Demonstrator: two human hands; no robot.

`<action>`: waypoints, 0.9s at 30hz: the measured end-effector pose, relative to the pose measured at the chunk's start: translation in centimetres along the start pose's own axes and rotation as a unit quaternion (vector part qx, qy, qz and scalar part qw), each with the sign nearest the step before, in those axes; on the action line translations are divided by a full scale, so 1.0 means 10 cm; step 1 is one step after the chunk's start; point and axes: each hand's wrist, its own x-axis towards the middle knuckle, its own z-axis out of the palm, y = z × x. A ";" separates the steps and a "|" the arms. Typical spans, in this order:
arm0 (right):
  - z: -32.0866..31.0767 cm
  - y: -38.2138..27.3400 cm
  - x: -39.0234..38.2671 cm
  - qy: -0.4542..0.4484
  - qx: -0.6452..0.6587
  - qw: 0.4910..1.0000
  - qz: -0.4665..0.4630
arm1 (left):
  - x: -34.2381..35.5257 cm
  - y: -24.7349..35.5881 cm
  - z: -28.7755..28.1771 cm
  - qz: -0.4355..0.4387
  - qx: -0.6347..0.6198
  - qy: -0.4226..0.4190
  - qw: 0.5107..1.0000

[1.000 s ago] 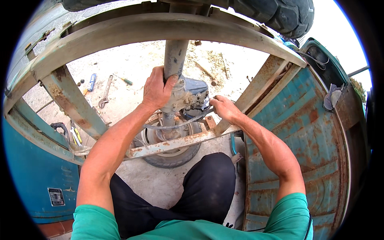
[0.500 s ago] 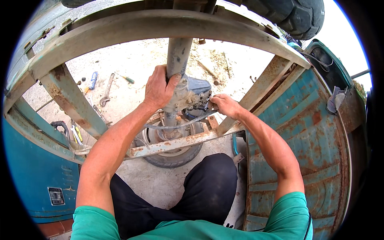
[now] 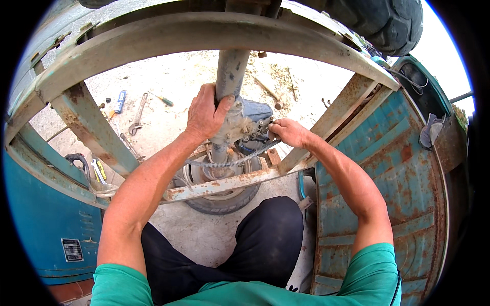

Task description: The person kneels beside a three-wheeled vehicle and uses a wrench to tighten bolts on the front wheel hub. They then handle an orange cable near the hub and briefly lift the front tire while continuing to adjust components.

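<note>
My left hand (image 3: 208,113) is closed round the grey metal axle tube (image 3: 232,74), where it meets a bulging axle housing (image 3: 256,110). Its thumb lies on the near side; the other fingertips are hidden behind the metal. On the housing's right side, several bolts (image 3: 260,124) stick out. At these bolts, my right hand (image 3: 287,132) has thumb and fingers pinched together, and whatever is between them is too small or hidden to make out. Below both hands, a grey corrugated hose (image 3: 227,164) runs across, in front of a wheel (image 3: 222,206) at the tube's lower end.
A rusty metal frame (image 3: 204,31) surrounds the axle, with a lower bar (image 3: 219,187) before my knees. An adjustable wrench (image 3: 139,115), a screwdriver (image 3: 164,100) and other tools lie on the ground at left. A rusted teal panel (image 3: 377,204) stands at right; a big tyre (image 3: 390,25) is beyond.
The view has shifted slightly. Both hands stay at the same places on the axle, the left round the tube and the right at the bolts.
</note>
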 end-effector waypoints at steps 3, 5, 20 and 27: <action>0.12 -0.04 -0.06 0.040 0.022 0.998 0.032 | 0.00 -0.01 0.01 0.002 -0.004 0.012 1.000; 0.14 -0.05 -0.06 0.056 0.027 0.997 0.037 | 0.00 0.00 0.04 0.013 -0.017 0.034 0.999; 0.14 -0.05 -0.10 0.064 -0.005 0.997 -0.037 | 0.00 -0.01 0.02 0.012 -0.020 0.020 1.000; 0.22 0.12 -0.07 0.065 0.069 0.995 -0.030 | 0.01 0.03 0.01 0.010 -0.029 0.013 0.999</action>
